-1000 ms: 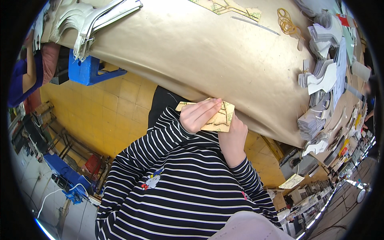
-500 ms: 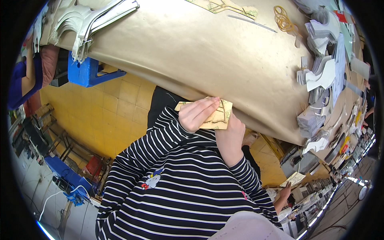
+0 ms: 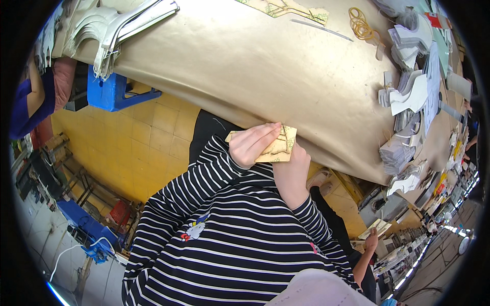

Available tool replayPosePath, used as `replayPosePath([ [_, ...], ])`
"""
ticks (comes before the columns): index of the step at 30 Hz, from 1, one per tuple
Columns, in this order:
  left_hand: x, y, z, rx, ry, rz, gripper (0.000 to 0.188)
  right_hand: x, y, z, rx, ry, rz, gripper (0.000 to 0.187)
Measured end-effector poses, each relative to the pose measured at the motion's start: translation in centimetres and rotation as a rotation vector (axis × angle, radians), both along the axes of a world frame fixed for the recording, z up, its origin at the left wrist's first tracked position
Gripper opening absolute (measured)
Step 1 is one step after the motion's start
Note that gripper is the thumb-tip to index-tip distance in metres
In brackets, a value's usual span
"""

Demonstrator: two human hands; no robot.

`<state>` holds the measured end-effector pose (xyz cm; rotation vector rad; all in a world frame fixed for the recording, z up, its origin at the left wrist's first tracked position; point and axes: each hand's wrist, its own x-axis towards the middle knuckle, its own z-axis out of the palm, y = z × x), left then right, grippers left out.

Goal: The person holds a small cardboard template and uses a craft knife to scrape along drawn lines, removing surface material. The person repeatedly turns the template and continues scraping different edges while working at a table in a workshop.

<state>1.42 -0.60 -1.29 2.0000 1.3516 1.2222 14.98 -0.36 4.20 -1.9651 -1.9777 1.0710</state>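
Observation:
Close to the table's near edge, just in front of my body, I hold a flat yellowish board piece with dark curved lines and some green print. My left hand lies over its left part, fingers together and pressed on its face. From below and behind, my right hand grips the right side; most of its fingers are hidden by the piece. A similar yellowish piece with dark lines lies on the table at the far edge of view. A thin metallic strip rests beside it.
The table has a shiny tan cover. White curved pattern pieces lie at its left end; bundled stacks line the right. Tan rubber bands lie at the back. A blue stool stands left. Another person's hand shows lower right.
My hands and the board piece have barely shifted. At lower right, the other person's arm and hand have moved up and to the right, showing more of the body.

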Motion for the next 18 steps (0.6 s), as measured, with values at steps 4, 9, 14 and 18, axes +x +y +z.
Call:
replayPosePath([
  [4,0.2,0.1,0.0,-0.011,-0.003,0.016,0.03,0.3,0.2,0.6,0.002,0.051,-0.031,0.023],
  [9,0.3,0.5,0.0,0.009,0.004,0.001,0.031,0.6,0.3,1.7,-0.1,0.009,-0.017,0.024],
  [14,0.4,-0.2,-0.7,-0.064,0.003,-0.018,0.032,0.3,0.0,0.0,-0.105,0.097,-0.076,0.019],
  [18,0.6,-1.1,-0.4,0.008,0.054,0.008,0.026,0.0,-1.1,-0.1,-0.137,0.044,-0.106,0.013],
])
